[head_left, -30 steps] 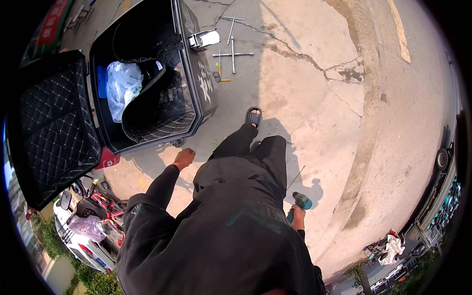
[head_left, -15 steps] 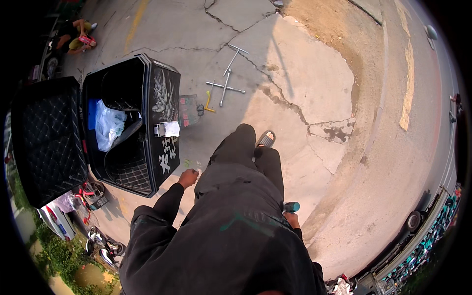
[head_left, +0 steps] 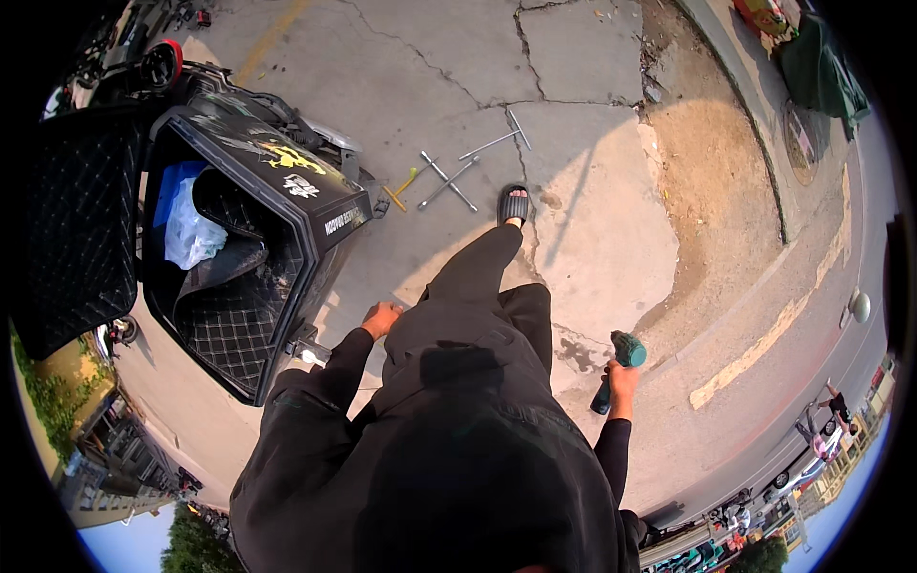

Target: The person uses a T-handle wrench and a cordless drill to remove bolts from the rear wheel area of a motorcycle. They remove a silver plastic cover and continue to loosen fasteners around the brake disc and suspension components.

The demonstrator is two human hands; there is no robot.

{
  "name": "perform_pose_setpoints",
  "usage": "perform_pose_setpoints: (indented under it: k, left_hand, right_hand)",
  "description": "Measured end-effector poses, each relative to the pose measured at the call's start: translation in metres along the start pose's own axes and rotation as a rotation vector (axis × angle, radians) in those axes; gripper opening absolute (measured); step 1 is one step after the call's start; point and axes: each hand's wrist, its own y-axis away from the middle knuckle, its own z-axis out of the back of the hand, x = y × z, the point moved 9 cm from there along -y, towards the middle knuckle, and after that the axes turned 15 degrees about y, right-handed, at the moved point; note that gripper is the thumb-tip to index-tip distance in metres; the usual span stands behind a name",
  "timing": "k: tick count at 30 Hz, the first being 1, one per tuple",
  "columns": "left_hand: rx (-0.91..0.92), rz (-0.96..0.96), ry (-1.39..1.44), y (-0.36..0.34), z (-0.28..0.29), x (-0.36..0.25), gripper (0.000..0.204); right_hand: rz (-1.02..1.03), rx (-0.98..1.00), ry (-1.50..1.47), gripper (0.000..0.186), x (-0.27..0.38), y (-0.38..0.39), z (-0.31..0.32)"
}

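So your teal-and-black pistol-shaped power drill (head_left: 628,350) is out to the right of your hip, over the pale concrete, with your right hand (head_left: 622,384) wrapped snugly round its handle. Can't make out your trigger finger from up here, but I'd leave it off the trigger while you're on your feet, wrist relaxed, nose aimed away from your leg. Your left hand (head_left: 382,319) hangs by your thigh with the fingers curled; can't tell if there's anything in it.

Just past that hand is the big black hard-shell cargo box (head_left: 339,205), its quilted black lid (head_left: 81,229) swung wide and a crumpled clear plastic bag (head_left: 191,234) inside. I'd keep that left elbow clear of the rim. Also mind the ground: silver cross-shaped wrench (head_left: 447,181), silver T-handled bar (head_left: 489,146) and yellow T-handled tool (head_left: 402,191) all lie ahead, left of your black slide sandal (head_left: 513,205).

Compared with half a second ago, the drill's come out from your hip, so its handle shows now. Your left foot leads instead of the right, and the box sits at a different angle in your view.
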Motion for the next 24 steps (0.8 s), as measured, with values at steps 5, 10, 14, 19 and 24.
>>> perform_pose_setpoints:
  k: [5, 10, 14, 19, 24]
  left_hand:
    - [-0.245, 0.260, 0.837, 0.022, -0.011, 0.002, 0.026]
    - [-0.221, 0.601, 1.478, 0.069, -0.100, -0.016, 0.019]
    - [-0.196, 0.708, 1.571, 0.083, -0.136, -0.082, 0.025]
    - [-0.197, 0.763, 1.601, 0.060, -0.118, -0.183, 0.026]
    - [-0.124, 0.807, 1.602, 0.044, -0.094, -0.266, 0.031]
  right_hand:
    - [0.065, 0.136, 0.412, 0.015, 0.102, -0.069, 0.026]
    - [0.207, 0.361, 0.778, 0.020, 0.233, -0.129, 0.047]
    - [0.237, 0.340, 1.054, 0.024, 0.389, -0.168, 0.053]
    - [0.363, 0.257, 1.075, 0.022, 0.589, -0.232, 0.022]
    - [0.425, 0.412, 0.783, 0.017, 0.772, -0.237, -0.050]
